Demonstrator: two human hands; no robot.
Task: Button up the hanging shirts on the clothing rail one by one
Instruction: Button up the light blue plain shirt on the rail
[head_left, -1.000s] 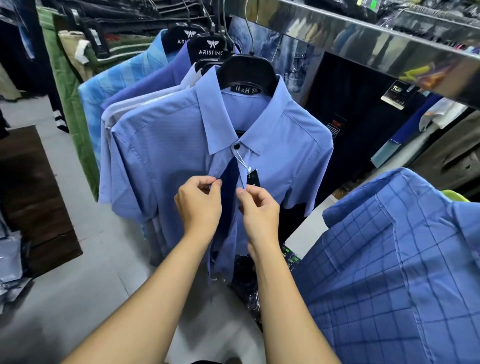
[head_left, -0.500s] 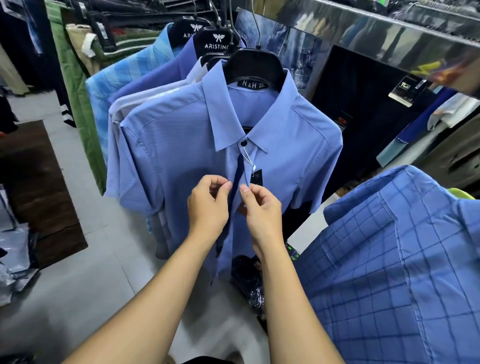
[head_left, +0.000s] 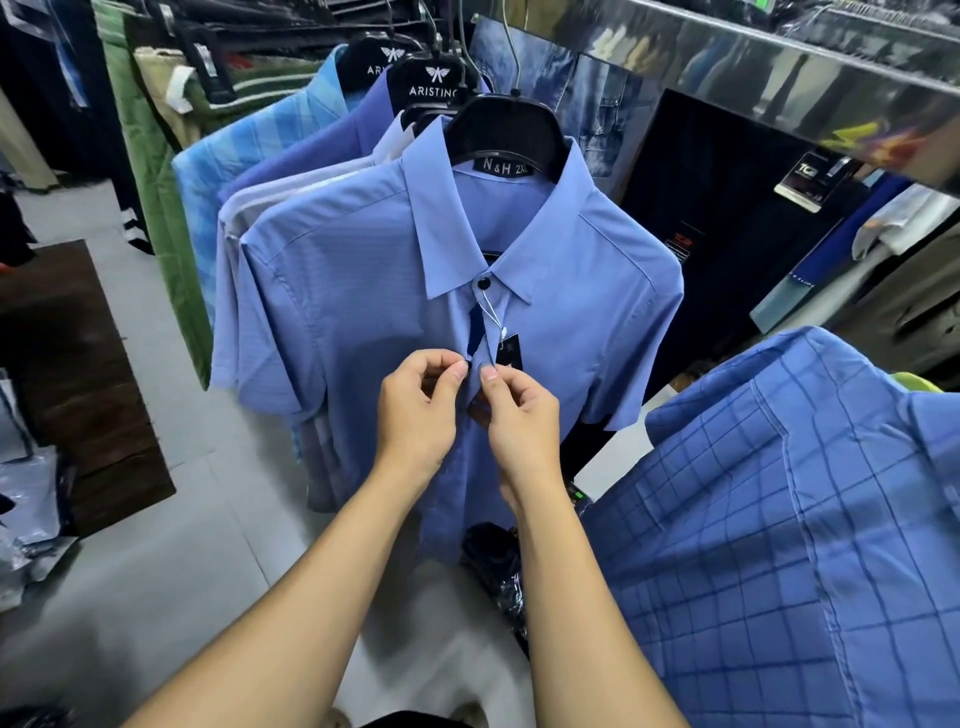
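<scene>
A plain blue short-sleeved shirt (head_left: 363, 291) hangs at the front of the rail on a black hanger (head_left: 511, 132). Its dark collar button (head_left: 483, 283) is fastened, and a small dark price tag (head_left: 508, 352) dangles on a string below it. My left hand (head_left: 418, 410) pinches the left edge of the placket just under the tag. My right hand (head_left: 519, 421) pinches the right edge opposite it, thumbs almost touching. A narrow dark gap stays open between collar and hands.
Several more shirts (head_left: 249, 156) hang behind the front one on black hangers. A blue checked shirt (head_left: 779, 519) fills the lower right. A shiny metal shelf edge (head_left: 779, 67) runs across the top right. Grey tiled floor (head_left: 156, 571) and a dark wooden platform (head_left: 78, 374) lie to the left.
Both hands have drawn the two front edges of the blue shirt together, narrowing the open gap until the thumbs nearly meet below the tag.
</scene>
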